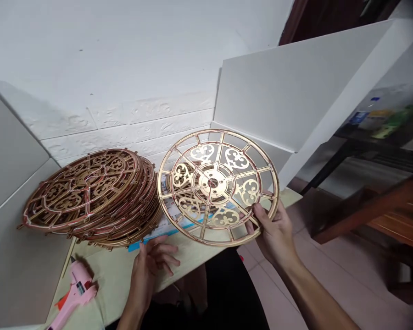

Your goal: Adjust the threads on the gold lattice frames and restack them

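A round gold openwork disc (213, 183), with spokes and heart-shaped scrollwork, is held up and tilted by my right hand (273, 229), which grips its lower right rim with the thumb on the near face. My left hand (154, 261) is over the table's near edge with its fingers spread, holding nothing, just below and left of the disc. A tall stack of similar reddish-gold discs (89, 192) leans at the left. In front of that stack lies a pink glue gun (77, 288).
The pale table (113, 279) bears a blue-edged printed sheet (174, 229) beneath the held disc. Grey panels stand at the left (13, 183) and right (261, 91), with a white wall (124, 55) behind. Bottles (368, 112) and wooden furniture (375, 206) are farther right.
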Available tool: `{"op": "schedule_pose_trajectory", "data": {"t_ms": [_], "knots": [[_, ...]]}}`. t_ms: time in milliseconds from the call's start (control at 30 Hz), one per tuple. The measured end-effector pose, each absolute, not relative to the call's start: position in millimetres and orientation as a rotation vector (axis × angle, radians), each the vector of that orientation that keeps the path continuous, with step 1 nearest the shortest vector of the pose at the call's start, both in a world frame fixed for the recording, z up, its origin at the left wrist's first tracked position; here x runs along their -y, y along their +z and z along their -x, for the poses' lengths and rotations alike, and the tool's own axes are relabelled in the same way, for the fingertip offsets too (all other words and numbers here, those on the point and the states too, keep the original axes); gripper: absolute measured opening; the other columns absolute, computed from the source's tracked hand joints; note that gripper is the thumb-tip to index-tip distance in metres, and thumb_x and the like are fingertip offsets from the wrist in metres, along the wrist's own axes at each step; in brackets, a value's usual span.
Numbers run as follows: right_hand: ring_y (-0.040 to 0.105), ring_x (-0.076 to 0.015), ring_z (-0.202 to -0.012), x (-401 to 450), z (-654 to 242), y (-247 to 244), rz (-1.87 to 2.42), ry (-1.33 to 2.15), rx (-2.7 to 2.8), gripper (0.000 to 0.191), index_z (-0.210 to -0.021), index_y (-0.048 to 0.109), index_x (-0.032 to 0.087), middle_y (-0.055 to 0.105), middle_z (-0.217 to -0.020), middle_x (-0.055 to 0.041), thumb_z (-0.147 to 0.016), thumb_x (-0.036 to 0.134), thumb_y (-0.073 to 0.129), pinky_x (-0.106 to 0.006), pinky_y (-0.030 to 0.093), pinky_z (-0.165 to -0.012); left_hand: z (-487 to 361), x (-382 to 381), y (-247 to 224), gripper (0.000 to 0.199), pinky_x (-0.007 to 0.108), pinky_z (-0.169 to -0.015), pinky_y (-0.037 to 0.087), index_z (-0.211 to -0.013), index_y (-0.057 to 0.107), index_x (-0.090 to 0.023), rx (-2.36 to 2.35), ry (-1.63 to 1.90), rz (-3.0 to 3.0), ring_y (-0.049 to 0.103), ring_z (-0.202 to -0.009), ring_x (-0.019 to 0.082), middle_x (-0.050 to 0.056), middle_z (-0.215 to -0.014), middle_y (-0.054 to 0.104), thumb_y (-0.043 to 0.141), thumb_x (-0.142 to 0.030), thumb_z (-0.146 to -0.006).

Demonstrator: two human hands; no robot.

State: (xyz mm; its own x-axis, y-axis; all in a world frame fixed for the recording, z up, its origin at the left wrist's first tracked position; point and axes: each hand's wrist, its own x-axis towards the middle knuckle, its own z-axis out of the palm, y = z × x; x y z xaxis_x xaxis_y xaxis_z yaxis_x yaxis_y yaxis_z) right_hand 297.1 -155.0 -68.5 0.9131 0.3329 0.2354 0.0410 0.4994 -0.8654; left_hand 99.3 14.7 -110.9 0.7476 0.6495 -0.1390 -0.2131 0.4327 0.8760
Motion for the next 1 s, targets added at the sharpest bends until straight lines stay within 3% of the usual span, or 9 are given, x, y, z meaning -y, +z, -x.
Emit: {"op": "schedule_pose_trajectory", "data": {"t_ms": [100,267,700,1000], "knots": [[0.048,-0.009,-0.035,149.9,-307.0,-63.3,1.026,0.122,0.409,0.047,-0.105,0.051,0.026,0.053,-0.055,0.0098,-0.07,0.041,0.078,-0.02,0.038,-0.035,-101.0,-18.8,-122.6,0.064,0.029,-0.043,0.046,-0.09,0.069,-0.011,-0.509,0.557,-0.981,0.065,-0.056,0.025,0.016,-0.074,0.072,0.063,-0.071,-0.068],[0.051,-0.008,-0.038,140.4,-317.6,-65.3,1.019,0.141,0.413,0.042,-0.106,0.049,0.029,0.056,-0.064,0.0081,-0.074,0.04,0.075,-0.016,0.026,-0.03,-101.9,-19.7,-131.1,0.057,0.028,-0.044,0.045,-0.088,0.069,-0.012,-0.506,0.589,-0.971,0.063,-0.055,0.022,0.013,-0.071,0.071,0.06,-0.066,-0.074],[0.04,-0.0008,-0.037,120.1,-333.4,-66.7,0.872,0.278,0.323,0.048,-0.103,0.052,0.025,0.054,-0.069,0.0096,-0.067,0.036,0.082,-0.012,0.029,-0.031,-94.7,-12.7,-140.1,0.05,0.027,-0.047,0.041,-0.086,0.071,-0.01,-0.531,0.643,-0.989,0.06,-0.052,0.019,0.012,-0.066,0.068,0.059,-0.058,-0.08],[0.036,0.0003,-0.035,110.6,-338.1,-62.8,0.839,0.366,0.309,0.055,-0.1,0.051,0.024,0.053,-0.065,0.011,-0.061,0.039,0.085,-0.01,0.027,-0.031,-96.1,-15.2,-141.7,0.055,0.028,-0.043,0.041,-0.08,0.072,-0.009,-0.536,0.639,-0.979,0.059,-0.048,0.021,0.013,-0.061,0.068,0.066,-0.064,-0.071]]}}
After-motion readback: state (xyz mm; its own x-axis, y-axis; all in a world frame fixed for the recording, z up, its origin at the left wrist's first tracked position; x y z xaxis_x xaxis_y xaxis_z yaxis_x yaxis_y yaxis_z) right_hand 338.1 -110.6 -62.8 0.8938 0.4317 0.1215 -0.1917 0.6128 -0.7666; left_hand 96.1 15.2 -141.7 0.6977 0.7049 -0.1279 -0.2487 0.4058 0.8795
